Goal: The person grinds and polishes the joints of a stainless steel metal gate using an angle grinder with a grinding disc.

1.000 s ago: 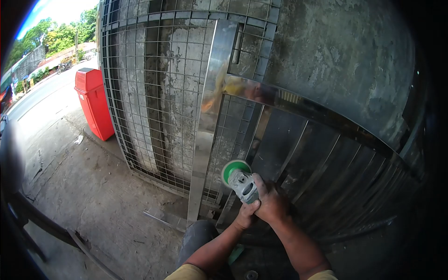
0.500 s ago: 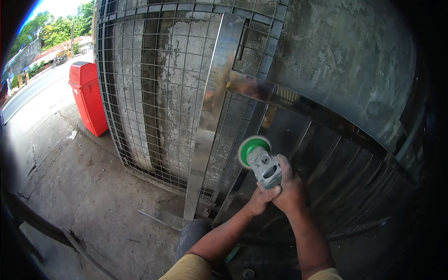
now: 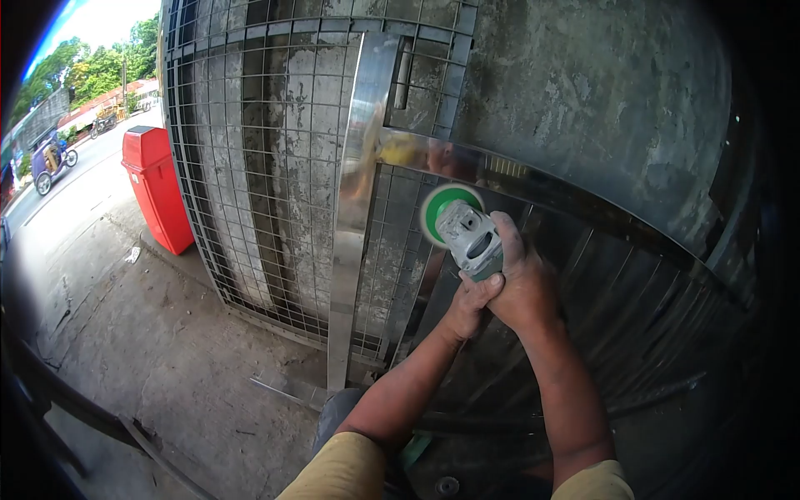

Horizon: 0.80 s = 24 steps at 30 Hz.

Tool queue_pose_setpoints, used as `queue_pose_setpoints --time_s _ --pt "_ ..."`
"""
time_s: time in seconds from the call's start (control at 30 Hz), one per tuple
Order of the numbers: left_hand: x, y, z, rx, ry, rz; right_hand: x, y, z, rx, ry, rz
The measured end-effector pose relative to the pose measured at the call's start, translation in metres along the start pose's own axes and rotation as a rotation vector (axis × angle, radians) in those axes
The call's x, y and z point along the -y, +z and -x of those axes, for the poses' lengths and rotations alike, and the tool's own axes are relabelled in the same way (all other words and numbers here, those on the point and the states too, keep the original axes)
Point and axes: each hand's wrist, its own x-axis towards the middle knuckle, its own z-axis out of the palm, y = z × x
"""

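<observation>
An angle grinder (image 3: 469,237) with a green disc (image 3: 451,214) is held in front of a shiny metal frame. My left hand (image 3: 473,302) is closed round the lower end of its body. Around the grinder's right side wraps my right hand (image 3: 521,279), with a finger stretched along the body. The disc, blurred at its rim, is just below the frame's horizontal bar (image 3: 517,175) and right of its upright post (image 3: 350,233). Whether the disc touches the metal, I cannot tell.
Behind the post stands a wire mesh panel (image 3: 250,167) against a weathered wall (image 3: 583,100). A red bin (image 3: 160,192) is at the left, near a road with a three-wheeled vehicle (image 3: 52,162). A thin metal strip (image 3: 287,394) lies on the floor.
Both hands and the grinder have moved up and slightly left, closer to the horizontal bar. The view has shifted a little, and a three-wheeled vehicle has appeared on the road.
</observation>
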Motion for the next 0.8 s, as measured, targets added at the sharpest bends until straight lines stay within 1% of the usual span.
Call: queue_pose_setpoints --time_s 0.03,0.13,0.23,0.37,0.4,0.43,0.5,0.6,0.7,0.8 --pt "0.006 -0.001 0.006 -0.023 0.010 0.016 -0.001 0.000 0.002 0.017 0.016 -0.029" --pt "0.033 -0.011 0.028 -0.049 0.041 0.058 -0.006 0.011 0.026 0.104 -0.020 0.068" --pt "0.036 -0.011 0.027 -0.072 0.070 0.060 -0.008 0.012 0.024 0.082 -0.065 0.079" --pt "0.006 0.003 0.000 -0.028 0.063 0.088 -0.002 0.000 -0.004 0.068 -0.038 0.118" --pt "0.005 0.000 -0.002 -0.004 -0.002 0.072 -0.002 -0.001 -0.007 0.063 -0.043 0.117" --pt "0.006 -0.001 -0.001 -0.013 0.002 0.048 -0.001 -0.001 -0.010 0.059 -0.050 0.115" --pt "0.010 -0.004 0.006 -0.038 0.024 0.000 0.000 0.002 0.000 0.082 -0.052 0.107" --pt "0.017 -0.005 0.022 -0.086 0.087 0.064 0.001 0.010 0.011 0.093 -0.085 0.124" --pt "0.013 -0.007 0.013 -0.069 0.095 0.020 0.003 0.009 0.001 0.076 -0.092 0.122" --pt "0.007 -0.010 -0.006 -0.061 0.082 0.068 0.007 0.002 -0.018 0.062 -0.098 0.130"
